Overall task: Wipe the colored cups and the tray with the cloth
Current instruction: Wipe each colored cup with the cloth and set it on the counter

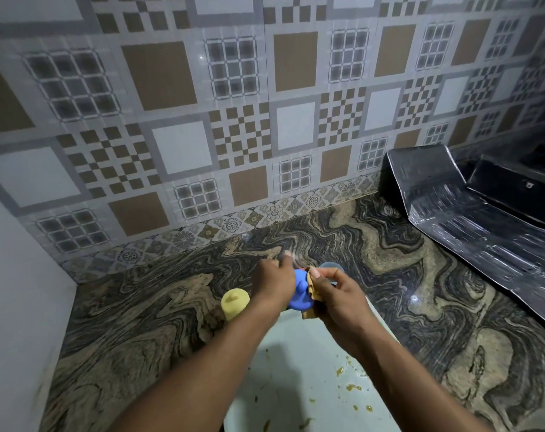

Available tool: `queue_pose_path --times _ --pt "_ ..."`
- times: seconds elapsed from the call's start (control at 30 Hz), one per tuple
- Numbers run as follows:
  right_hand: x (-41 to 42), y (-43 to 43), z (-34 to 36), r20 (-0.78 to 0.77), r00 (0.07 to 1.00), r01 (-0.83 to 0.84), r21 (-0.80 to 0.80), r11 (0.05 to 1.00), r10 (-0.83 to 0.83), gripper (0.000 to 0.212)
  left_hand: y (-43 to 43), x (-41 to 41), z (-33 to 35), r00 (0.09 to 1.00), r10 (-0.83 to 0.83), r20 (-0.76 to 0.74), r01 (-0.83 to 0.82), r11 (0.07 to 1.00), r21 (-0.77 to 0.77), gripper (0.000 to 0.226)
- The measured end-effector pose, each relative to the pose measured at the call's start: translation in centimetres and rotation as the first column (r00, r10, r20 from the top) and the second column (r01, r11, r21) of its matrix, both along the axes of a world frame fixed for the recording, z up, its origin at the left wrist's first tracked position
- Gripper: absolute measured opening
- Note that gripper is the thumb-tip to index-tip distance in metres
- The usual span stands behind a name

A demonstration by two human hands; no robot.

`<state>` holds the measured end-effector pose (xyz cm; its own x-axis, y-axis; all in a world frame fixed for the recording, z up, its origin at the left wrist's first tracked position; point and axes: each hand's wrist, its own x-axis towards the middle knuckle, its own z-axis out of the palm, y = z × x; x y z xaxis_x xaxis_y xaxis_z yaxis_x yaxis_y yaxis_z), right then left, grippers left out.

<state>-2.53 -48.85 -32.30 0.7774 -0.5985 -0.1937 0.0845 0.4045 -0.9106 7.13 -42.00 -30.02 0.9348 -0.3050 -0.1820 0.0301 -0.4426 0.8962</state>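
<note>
A blue cup point(300, 291) is held above the far end of the pale tray point(299, 369), gripped by my left hand point(272, 280). My right hand point(336, 294) presses a tan patterned cloth point(311, 289) against the cup's right side. A yellow cup point(234, 304) stands upside down on the counter just left of my left wrist. Behind my right hand a light blue cup point(332, 265) shows only its rim. The tray carries yellowish-brown food spots point(353, 387) near its right edge.
The marbled stone counter point(146, 332) runs to a tiled wall point(233, 120) at the back and a plain white wall point(18, 291) on the left. A foil-covered black stove area point(483, 213) fills the right rear corner.
</note>
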Motion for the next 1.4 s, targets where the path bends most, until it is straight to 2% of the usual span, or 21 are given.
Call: queue_pose_path --times 0.07,0.13,0.2,0.3,0.37,0.4,0.5,0.6,0.67,0.73,0.8,0.87,0.9,0.97,1.03,1.07,1.13,1.23,1.3,1.33,1.4 --pt "0.6 1.3 -0.9 0.015 0.990 0.140 0.059 0.988 -0.141 0.018 -0.1 -1.2 -0.5 0.979 0.202 0.003 -0.201 0.976 -0.087 0.051" --pt "0.7 2.0 -1.7 -0.025 0.976 0.218 0.101 0.971 -0.217 0.020 -0.1 -1.8 -1.4 0.961 0.269 -0.063 -0.275 0.955 -0.113 0.051" --pt "0.2 1.5 -1.7 -0.055 0.981 0.189 0.098 0.977 -0.185 0.020 0.0 -1.3 -2.3 0.974 0.140 -0.180 -0.159 0.983 -0.095 0.051" --pt "-0.7 -0.5 -0.7 -0.105 0.994 -0.012 0.032 0.999 0.015 0.023 1.0 0.0 -0.7 0.935 -0.131 -0.328 0.100 0.989 -0.112 0.054" --pt "-0.8 -0.9 0.0 -0.100 0.989 -0.107 0.031 0.994 0.110 0.021 0.9 0.5 0.5 0.943 -0.224 -0.245 0.228 0.974 -0.011 0.054" --pt "-0.7 -0.7 0.2 -0.077 0.991 -0.109 0.042 0.993 0.112 0.019 0.5 0.5 0.6 0.965 -0.212 -0.157 0.223 0.973 0.054 0.053" --pt "0.3 0.7 -0.3 -0.022 0.997 0.080 0.037 0.996 -0.079 0.016 -0.5 -0.4 0.2 0.997 0.053 0.059 -0.053 0.999 0.003 0.055" --pt "0.6 2.4 -1.6 -0.034 0.967 0.254 0.061 0.965 -0.252 0.018 -0.4 -1.6 -1.1 0.969 0.248 -0.004 -0.248 0.967 -0.063 0.055" --pt "0.0 2.4 -1.9 -0.071 0.966 0.255 0.076 0.964 -0.250 0.018 -0.3 -1.4 -2.1 0.977 0.178 -0.119 -0.185 0.982 -0.045 0.060" --pt "-0.7 1.4 -1.2 -0.104 0.985 0.139 0.032 0.990 -0.135 0.019 0.4 -0.5 -2.1 0.954 0.008 -0.301 -0.024 0.999 -0.047 0.069" --pt "-1.1 0.1 -0.2 -0.130 0.991 -0.019 -0.003 1.000 0.018 0.021 1.0 0.2 -1.2 0.902 -0.163 -0.400 0.148 0.987 -0.067 0.059" --pt "-0.8 -0.5 0.5 -0.120 0.989 -0.090 -0.002 0.996 0.089 0.022 0.7 0.6 -0.5 0.918 -0.226 -0.325 0.225 0.973 -0.044 0.051" --pt "-0.5 -0.5 0.7 -0.109 0.991 -0.076 -0.006 0.997 0.075 0.022 0.3 0.5 -0.4 0.951 -0.190 -0.245 0.188 0.982 -0.032 0.049" --pt "0.3 0.4 0.4 -0.066 0.997 0.029 0.002 1.000 -0.029 0.021 -0.3 0.0 -0.5 0.994 0.027 -0.106 -0.031 0.999 -0.031 0.051" --pt "0.6 1.7 -0.5 -0.012 0.991 0.134 0.097 0.986 -0.133 0.017 -0.5 -0.7 -1.1 0.964 0.246 -0.097 -0.251 0.967 -0.043 0.057" --pt "0.5 2.2 -0.9 -0.009 0.987 0.161 0.144 0.976 -0.161 0.016 -0.6 -0.8 -1.5 0.949 0.288 -0.127 -0.296 0.954 -0.047 0.058" --pt "-0.1 2.0 -1.2 -0.044 0.984 0.178 0.137 0.974 -0.173 0.014 -0.5 -0.8 -2.6 0.947 0.211 -0.243 -0.230 0.972 -0.050 0.067" --pt "-1.0 -0.3 -0.4 -0.109 0.992 0.057 -0.033 0.998 -0.060 0.016 0.3 -0.2 -2.3 0.892 -0.055 -0.448 0.018 0.996 -0.087 0.064" --pt "-1.0 -1.2 0.1 -0.116 0.992 -0.047 -0.055 0.997 0.040 0.017 0.2 0.4 -1.6 0.907 -0.139 -0.398 0.117 0.990 -0.080 0.054" --pt "-0.8 -1.2 0.2 -0.105 0.993 -0.049 -0.049 0.998 0.044 0.018 -0.2 0.5 -1.4 0.939 -0.122 -0.321 0.102 0.992 -0.076 0.050" --pt "-0.1 -0.1 -0.3 -0.084 0.994 0.063 -0.031 0.998 -0.066 0.017 -1.2 0.3 -1.4 0.986 0.044 -0.161 -0.054 0.997 -0.056 0.049"
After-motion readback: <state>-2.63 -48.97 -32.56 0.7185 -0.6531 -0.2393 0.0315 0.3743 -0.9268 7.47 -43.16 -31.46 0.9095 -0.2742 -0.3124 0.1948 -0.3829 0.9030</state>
